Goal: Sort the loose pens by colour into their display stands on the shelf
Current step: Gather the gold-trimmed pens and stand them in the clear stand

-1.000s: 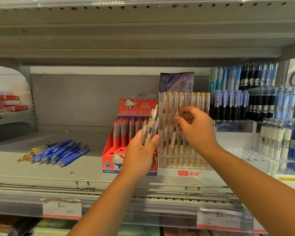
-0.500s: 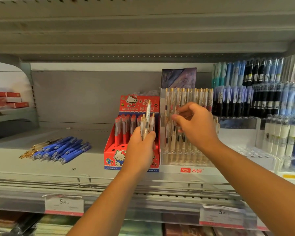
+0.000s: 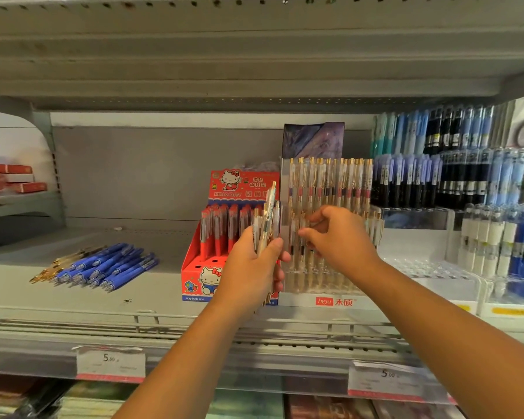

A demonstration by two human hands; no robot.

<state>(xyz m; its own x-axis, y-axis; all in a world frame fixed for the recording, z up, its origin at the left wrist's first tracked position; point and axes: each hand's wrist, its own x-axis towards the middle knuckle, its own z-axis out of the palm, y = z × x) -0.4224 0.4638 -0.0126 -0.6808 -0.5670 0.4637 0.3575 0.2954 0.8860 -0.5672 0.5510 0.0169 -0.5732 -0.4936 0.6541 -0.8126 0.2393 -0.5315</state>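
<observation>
My left hand (image 3: 250, 269) grips a small bundle of clear, gold-clipped pens (image 3: 267, 220), held upright just in front of where the red cartoon-cat stand (image 3: 198, 275) meets the clear stand (image 3: 330, 301). My palm hides the lower ends of the bundle, so I can't count the pens. My right hand (image 3: 341, 238) is up against the front rows of the clear stand with its fingers curled. My knuckles block the view, so I cannot tell whether the fingers pinch a pen or only touch the row. The clear stand holds rows of the same clear-and-gold pens.

Well to the left, a loose pile of blue pens (image 3: 109, 266) lies flat on the grey shelf (image 3: 73, 297), with a few gold pens (image 3: 50, 272) partly covered at its left edge. At right, tiered racks of blue and black pens (image 3: 436, 176) are cut off by the frame edge. The price tags (image 3: 109, 361) on the shelf's front rail are blurred apart from a 5.
</observation>
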